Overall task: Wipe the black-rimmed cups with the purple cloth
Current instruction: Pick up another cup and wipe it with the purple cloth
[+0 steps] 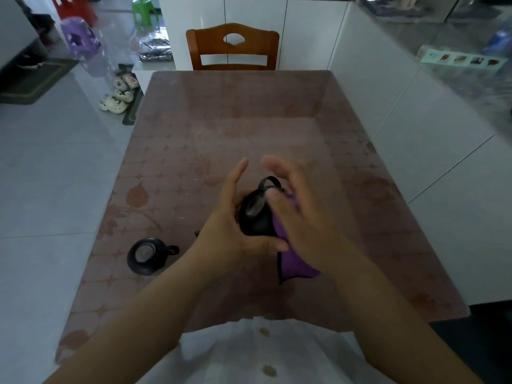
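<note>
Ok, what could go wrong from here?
1. The left hand grips the cup off the table with fingers only partly wrapped; a hard wipe by the right hand could knock it loose.
2. The other cup sits near the left forearm and the table's edge; a swing might push it off.
</note>
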A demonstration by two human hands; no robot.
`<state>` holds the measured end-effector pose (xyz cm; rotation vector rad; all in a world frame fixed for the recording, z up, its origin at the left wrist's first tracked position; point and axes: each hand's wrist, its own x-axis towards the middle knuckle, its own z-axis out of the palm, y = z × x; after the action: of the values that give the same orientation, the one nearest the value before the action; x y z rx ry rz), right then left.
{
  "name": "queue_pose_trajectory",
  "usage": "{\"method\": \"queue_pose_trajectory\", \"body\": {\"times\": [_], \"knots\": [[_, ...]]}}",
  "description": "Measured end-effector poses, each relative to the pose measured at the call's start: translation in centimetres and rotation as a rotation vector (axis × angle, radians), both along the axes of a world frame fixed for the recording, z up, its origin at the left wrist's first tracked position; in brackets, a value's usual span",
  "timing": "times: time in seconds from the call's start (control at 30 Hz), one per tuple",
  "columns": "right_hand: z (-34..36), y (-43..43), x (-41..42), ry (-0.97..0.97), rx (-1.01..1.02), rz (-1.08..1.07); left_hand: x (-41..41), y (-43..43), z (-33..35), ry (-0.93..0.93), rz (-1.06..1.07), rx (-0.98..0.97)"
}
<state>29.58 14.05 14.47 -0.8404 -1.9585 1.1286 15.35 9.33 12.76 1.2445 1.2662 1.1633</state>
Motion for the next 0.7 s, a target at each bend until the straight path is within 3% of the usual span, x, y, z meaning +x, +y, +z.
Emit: {"method": "queue_pose_trajectory", "body": {"times": [0.1, 0.23, 0.47, 0.6, 0.7], "knots": [[-0.6, 0.1, -0.7, -0.017, 0.017, -0.029, -0.2, 0.0, 0.1, -0.026, -0.034, 0.0], [-0.9, 0.7, -0.4, 0.124, -0.148, -0.09, -0.2, -0.3, 0.0, -0.037, -0.058, -0.007], [-1.2, 1.7, 1.8, 0.093, -0.457, 0.019, -0.1, -0.5, 0.0, -0.036, -0.096, 0.004], [0.4, 1.2, 2.3, 0.062, -0.345, -0.084, -0.1, -0.2, 0.0, 0.014, -0.105, 0.0], [1.1, 0.2, 0.9, -0.1, -0.145, -0.002, 0.2, -0.1, 0.0, 0.038, -0.111, 0.018]]}}
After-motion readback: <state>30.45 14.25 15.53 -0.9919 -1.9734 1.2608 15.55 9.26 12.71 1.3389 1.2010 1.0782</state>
